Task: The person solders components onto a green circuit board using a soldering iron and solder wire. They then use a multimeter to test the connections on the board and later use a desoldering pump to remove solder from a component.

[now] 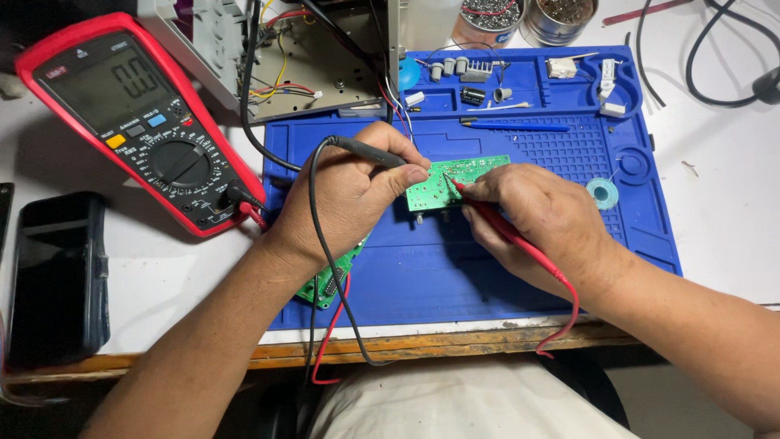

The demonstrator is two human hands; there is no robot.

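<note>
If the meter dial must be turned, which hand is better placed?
Probably the left hand: it is nearer the meter. It would have to put down its black probe.

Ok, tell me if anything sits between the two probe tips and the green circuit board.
Nothing visible does. The left hand holds the black probe and the right hand the red probe, both tips already on the green circuit board.

Light: bright, even, from overhead | Shadows: soft, beside the red-cased multimeter (pixel 134 122) on the white tabletop (pixel 723 203) | Focus: sharp | Lower edge: dim
</note>
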